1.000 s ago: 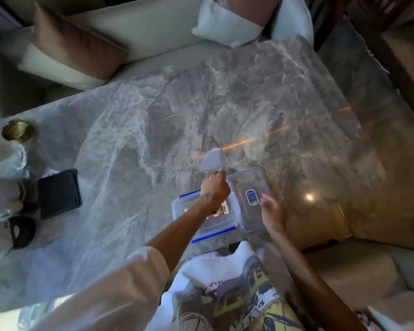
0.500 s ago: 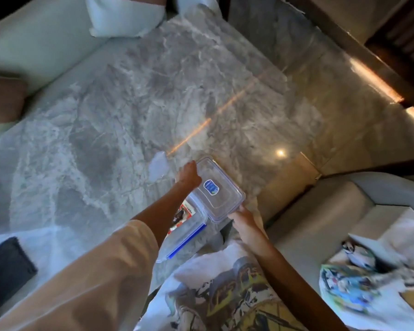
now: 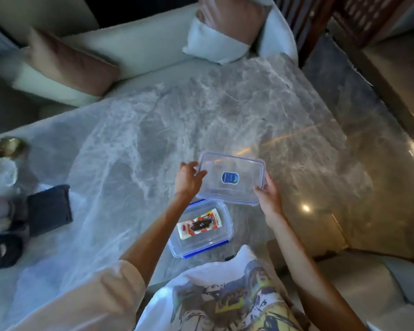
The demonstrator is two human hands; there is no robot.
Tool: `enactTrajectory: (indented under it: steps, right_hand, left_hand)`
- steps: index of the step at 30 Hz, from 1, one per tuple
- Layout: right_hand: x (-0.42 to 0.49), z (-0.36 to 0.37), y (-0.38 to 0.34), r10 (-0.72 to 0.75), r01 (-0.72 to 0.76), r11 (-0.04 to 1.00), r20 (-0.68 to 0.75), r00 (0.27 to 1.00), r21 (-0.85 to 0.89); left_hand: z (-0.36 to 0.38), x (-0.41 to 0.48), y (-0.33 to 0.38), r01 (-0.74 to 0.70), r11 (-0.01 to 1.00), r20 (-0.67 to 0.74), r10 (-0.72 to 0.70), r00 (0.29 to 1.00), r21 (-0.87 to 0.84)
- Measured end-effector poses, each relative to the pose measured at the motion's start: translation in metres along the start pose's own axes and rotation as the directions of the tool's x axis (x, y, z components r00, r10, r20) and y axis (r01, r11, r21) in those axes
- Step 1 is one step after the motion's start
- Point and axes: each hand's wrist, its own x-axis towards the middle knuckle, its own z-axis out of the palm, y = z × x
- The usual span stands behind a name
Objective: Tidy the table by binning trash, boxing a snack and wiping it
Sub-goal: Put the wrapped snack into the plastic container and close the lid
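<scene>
While seated at the near edge of the table (image 3: 134, 149), I have the clear box (image 3: 221, 237) just ahead of my lap, its blue-clipped long side close to that edge. Box is open; the snack (image 3: 199, 225) lies flat inside, a red-and-white packet, slightly skewed.

Just beyond the box is the clear lid (image 3: 232, 163), blue sticker up, held between both hands. Left grip (image 3: 188, 180) is clamped on the lid's left short edge, fingers curled over the rim. Right grip (image 3: 268, 198) pinches the near right corner, thumb on top. The lid's near edge overlaps the box's far rim in view; how high it sits I cannot tell.

Left of the box, bare marble runs to a dark folded cloth (image 3: 49, 209) well apart near the left edge, with a blurred black item (image 3: 9, 249) nearer and a brass round thing (image 3: 9, 146) farther. Beyond the lid the marble lies bare to the far edge. Table's right edge runs close past my right grip, glossy floor (image 3: 380, 163) below it. Past the far edge, a sofa (image 3: 139, 46) with cushions.
</scene>
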Motion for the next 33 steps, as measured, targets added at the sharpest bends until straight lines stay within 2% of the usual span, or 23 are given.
enactTrajectory:
  steps: [3, 6, 9, 11, 15, 22, 33]
  right_hand:
    - [-0.006, 0.037, -0.008, -0.065, 0.101, 0.963, 0.149, 0.987, -0.248]
    - [-0.027, 0.064, -0.001, -0.059, 0.172, 0.910, 0.293, 0.954, -0.376]
    - [-0.049, 0.072, 0.015, -0.031, 0.180, 0.886, 0.334, 0.942, -0.426]
    - [-0.061, 0.073, 0.023, -0.066, 0.214, 0.882, 0.340, 0.938, -0.420]
    - [-0.073, 0.068, 0.037, -0.127, 0.287, 0.804, 0.321, 0.939, -0.520]
    - [-0.070, 0.063, 0.060, -0.059, 0.231, 0.737, 0.281, 0.958, -0.635]
    - [-0.064, 0.065, 0.069, -0.045, 0.194, 0.776, 0.254, 0.966, -0.601]
  left_hand:
    - [-0.032, -0.028, -0.058, 0.181, 0.983, -0.040, -0.180, 0.983, 0.036]
    - [-0.038, -0.064, -0.110, 0.338, 0.941, -0.051, -0.337, 0.940, 0.002]
    - [-0.029, -0.091, -0.138, 0.410, 0.912, -0.038, -0.410, 0.911, -0.020]
    - [-0.022, -0.101, -0.144, 0.409, 0.912, -0.040, -0.411, 0.911, -0.039]
    - [-0.009, -0.114, -0.149, 0.403, 0.912, -0.061, -0.408, 0.911, -0.084]
    - [-0.007, -0.115, -0.152, 0.399, 0.916, -0.070, -0.401, 0.913, -0.042]
    - [-0.007, -0.113, -0.155, 0.391, 0.920, -0.056, -0.391, 0.919, -0.020]
